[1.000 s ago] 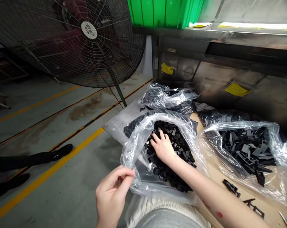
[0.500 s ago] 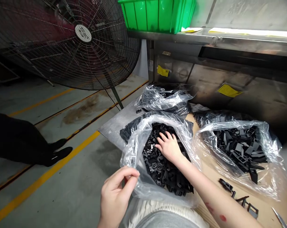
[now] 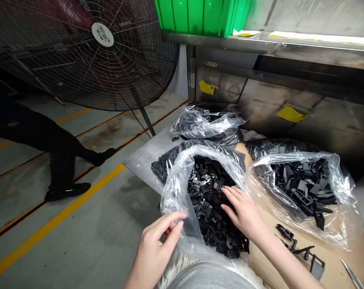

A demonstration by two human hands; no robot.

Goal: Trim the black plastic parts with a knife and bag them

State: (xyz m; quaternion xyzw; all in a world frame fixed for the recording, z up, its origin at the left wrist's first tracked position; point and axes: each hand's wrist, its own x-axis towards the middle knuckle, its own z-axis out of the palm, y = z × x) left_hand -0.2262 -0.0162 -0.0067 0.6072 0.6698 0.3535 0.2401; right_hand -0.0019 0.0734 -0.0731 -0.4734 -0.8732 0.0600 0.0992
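While thumb and forefinger of left hand (image 3: 158, 245) are held slightly parted at rim of open, clear plastic bag (image 3: 176, 182), whether film is pinched cannot be told. Bag set by near edge of desk (image 3: 144, 154), toward left corner; filled with small black plastic parts (image 3: 210, 202). Right hand (image 3: 241, 212) laid over parts at bag's right side, fingers stretched, thumb spread apart. Second clear bag (image 3: 302, 156), holding angular black pieces (image 3: 310, 186), placed farther right; crumpled clear bag (image 3: 210, 127) set toward far edge. Loose black pieces (image 3: 284, 231) and slim metal tool (image 3: 351, 274) laid near right corner.
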